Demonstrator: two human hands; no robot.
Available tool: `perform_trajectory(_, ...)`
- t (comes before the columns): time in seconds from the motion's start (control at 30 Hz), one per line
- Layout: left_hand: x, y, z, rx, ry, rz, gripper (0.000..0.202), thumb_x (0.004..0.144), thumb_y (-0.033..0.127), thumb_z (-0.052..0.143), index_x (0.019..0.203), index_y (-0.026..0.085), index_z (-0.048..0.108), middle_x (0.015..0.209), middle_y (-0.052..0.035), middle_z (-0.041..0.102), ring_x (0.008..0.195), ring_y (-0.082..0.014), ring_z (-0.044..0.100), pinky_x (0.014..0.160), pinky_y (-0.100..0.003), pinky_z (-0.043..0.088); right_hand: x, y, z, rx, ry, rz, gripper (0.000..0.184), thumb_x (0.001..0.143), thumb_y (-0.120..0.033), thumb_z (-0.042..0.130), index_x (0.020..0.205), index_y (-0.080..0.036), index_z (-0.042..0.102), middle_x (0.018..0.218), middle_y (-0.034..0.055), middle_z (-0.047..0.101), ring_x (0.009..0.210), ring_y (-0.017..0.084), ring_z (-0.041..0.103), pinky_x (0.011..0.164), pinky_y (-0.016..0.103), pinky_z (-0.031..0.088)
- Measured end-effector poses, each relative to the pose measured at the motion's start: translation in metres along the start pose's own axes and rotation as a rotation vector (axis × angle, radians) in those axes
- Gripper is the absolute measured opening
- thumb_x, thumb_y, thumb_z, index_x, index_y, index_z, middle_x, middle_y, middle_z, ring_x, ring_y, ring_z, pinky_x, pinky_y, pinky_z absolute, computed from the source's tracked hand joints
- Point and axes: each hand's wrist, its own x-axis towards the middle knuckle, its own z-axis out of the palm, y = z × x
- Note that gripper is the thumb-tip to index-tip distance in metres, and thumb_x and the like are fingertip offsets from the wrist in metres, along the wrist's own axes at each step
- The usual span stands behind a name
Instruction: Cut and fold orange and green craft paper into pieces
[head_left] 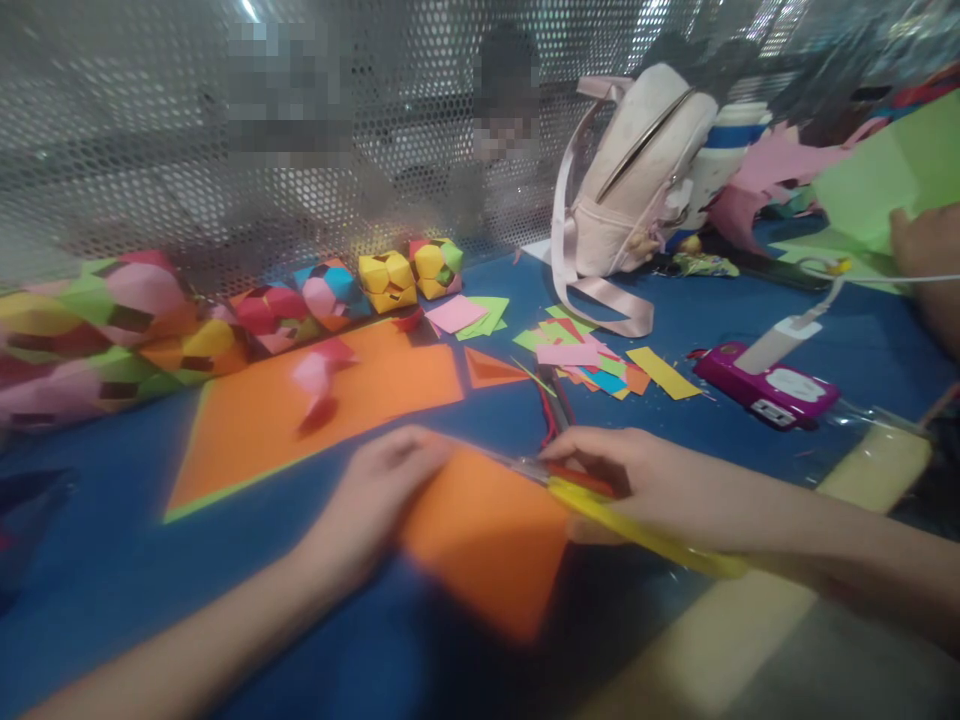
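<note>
Pinching orange paper [487,540] by its far left corner, the left hand [390,490] holds it beside the right hand [637,475], which is wrapped round scissors [592,508]; their blades lie at its far edge, though blur hides whether they bite. Scraps [577,352] lie on the desk [150,580] beyond the right hand.

Blurred orange four-sided paper sheet [487,540], tilted, upper left side gripped by the left hand [386,480], metal-bladed scissors [622,518] with yellow and red-orange handles in the right hand [645,470], blades left of that grip at the sheet's upper edge
</note>
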Motion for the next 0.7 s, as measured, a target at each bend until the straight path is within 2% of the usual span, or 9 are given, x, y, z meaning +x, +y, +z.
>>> perform_trajectory(0.2,0.0013,-0.0018,-0.0007,0.025,-0.01,0.008,0.03,0.07,0.043,0.082,0.071,0.017,0.067,0.072,-0.0035,0.072,0.063,-0.0156,0.063,0.059,-0.025,0.046,-0.0004,-0.0007,-0.0015,-0.055,0.007,0.0,0.051,0.074,-0.051,0.075,0.116,-0.023,0.067,0.103,0.004,0.071,0.084,0.02,0.062,0.071,0.028,0.048)
perform_trajectory(0.47,-0.0001,0.0,0.0006,0.032,-0.03,-0.005,0.031,0.069,0.044,0.083,0.07,0.017,0.068,0.066,-0.0022,0.069,0.058,-0.0141,0.06,0.057,-0.024,0.044,-0.0005,-0.0017,-0.0015,-0.072,-0.007,-0.01,0.05,0.075,-0.048,0.074,0.117,-0.022,0.065,0.111,0.0052,0.071,0.091,0.021,0.063,0.072,0.027,0.047)
perform_trajectory(0.57,-0.0003,0.0001,0.0009,0.033,-0.033,-0.001,0.031,0.068,0.044,0.083,0.069,0.017,0.068,0.066,-0.0025,0.07,0.058,-0.0144,0.06,0.056,-0.024,0.043,-0.0003,-0.0024,-0.0011,-0.08,0.001,-0.009,0.048,0.074,-0.044,0.075,0.115,-0.022,0.066,0.109,0.0046,0.071,0.089,0.02,0.062,0.071,0.027,0.046)
perform_trajectory(0.7,0.0008,-0.0013,0.0004,0.039,-0.036,0.005,0.03,0.069,0.044,0.083,0.068,0.018,0.068,0.063,-0.001,0.068,0.056,-0.0132,0.058,0.056,-0.023,0.043,-0.0007,-0.001,-0.001,-0.085,0.014,-0.021,0.049,0.073,-0.047,0.076,0.114,-0.022,0.068,0.098,0.0032,0.072,0.081,0.018,0.061,0.068,0.026,0.045)
